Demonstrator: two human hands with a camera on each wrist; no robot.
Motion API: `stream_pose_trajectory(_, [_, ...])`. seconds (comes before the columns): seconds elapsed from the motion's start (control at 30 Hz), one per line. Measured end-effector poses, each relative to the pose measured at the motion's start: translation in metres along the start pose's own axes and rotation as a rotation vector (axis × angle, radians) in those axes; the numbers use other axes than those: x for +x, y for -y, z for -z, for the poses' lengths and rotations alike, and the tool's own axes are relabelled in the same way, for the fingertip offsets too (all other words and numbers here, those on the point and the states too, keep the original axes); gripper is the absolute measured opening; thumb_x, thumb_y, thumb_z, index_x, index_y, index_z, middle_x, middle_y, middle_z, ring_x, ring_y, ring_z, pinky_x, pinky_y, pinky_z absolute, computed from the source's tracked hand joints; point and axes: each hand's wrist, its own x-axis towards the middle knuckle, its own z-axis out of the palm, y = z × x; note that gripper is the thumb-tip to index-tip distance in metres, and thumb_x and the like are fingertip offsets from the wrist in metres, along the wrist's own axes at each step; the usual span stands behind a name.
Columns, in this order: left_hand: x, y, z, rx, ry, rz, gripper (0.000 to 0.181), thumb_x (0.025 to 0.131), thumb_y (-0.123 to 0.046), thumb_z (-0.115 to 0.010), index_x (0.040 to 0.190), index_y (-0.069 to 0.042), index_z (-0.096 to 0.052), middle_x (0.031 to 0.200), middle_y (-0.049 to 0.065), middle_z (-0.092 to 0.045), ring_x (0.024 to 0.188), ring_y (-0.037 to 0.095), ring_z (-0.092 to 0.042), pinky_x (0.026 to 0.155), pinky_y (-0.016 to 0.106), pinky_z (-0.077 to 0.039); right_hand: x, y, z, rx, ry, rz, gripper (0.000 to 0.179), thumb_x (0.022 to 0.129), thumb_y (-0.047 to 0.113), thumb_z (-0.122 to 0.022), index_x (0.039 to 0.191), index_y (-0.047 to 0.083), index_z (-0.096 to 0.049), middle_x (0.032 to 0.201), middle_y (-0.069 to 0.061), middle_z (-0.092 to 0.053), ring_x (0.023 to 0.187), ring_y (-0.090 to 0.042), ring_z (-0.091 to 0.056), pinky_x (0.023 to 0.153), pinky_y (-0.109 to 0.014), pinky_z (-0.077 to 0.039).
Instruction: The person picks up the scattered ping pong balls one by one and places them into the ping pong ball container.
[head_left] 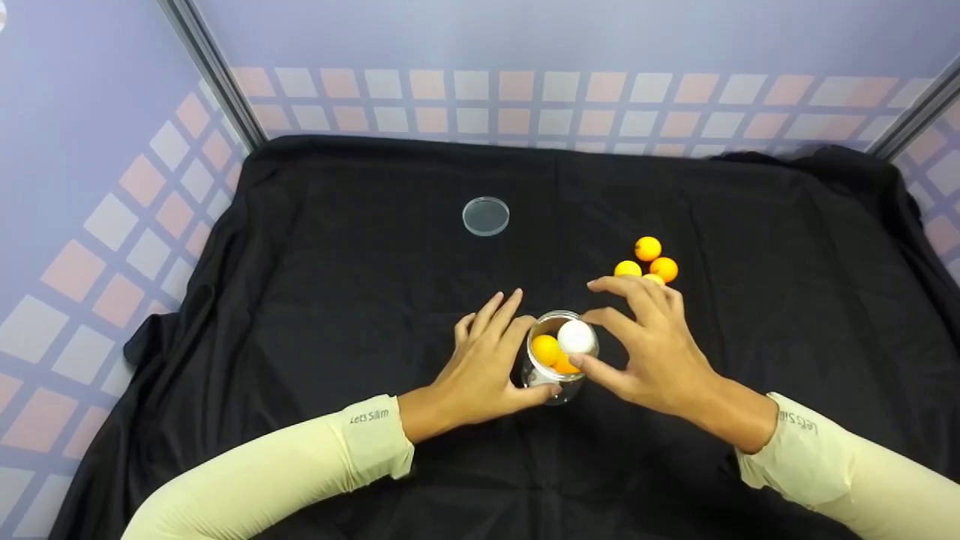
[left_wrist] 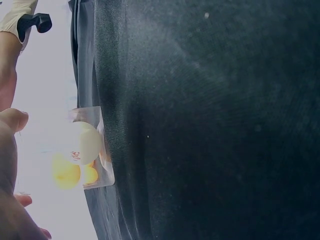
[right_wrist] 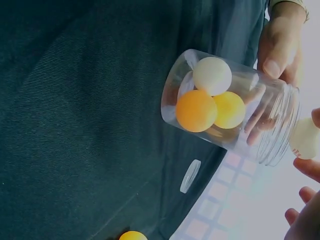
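A clear jar [right_wrist: 237,140] stands upright on the black cloth, lidless, with a white ball [right_wrist: 212,76] and two orange balls [right_wrist: 196,111] inside. My left hand [head_left: 484,367] holds it from the left, thumb in front and fingers around the far side. Right at the jar's mouth, my right hand [head_left: 660,352] pinches another white ping-pong ball [head_left: 576,337] between thumb and fingers. In the right wrist view this ball is just outside the rim, partly cut off by the frame edge. The left wrist view shows balls through the jar wall, washed out by glare.
Beyond the right hand, several orange ping-pong balls [head_left: 664,269] lie in a cluster, one partly hidden by the fingers. A clear round lid [head_left: 486,216] lies flat farther back. Black cloth [head_left: 360,247] covers the table, with tiled-pattern walls [head_left: 517,97] behind and beside it.
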Motion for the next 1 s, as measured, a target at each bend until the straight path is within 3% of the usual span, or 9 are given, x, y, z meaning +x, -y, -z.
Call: stream_pose_trajectory(1.0, [0.000, 0.000, 0.000, -0.001, -0.007, -0.002, 0.078, 0.078, -0.066, -0.073, 0.135, -0.017, -0.054, 0.165, 0.014, -0.035, 0.152, 0.039, -0.030, 0.103, 0.061, -0.035, -0.011, -0.001, -0.007, 0.061, 0.036, -0.051, 0.037, 0.084, 0.044, -0.078, 0.106, 0.016, -0.072, 0.139, -0.011, -0.057, 0.125, -0.035, -0.051, 0.095, -0.060, -0.034])
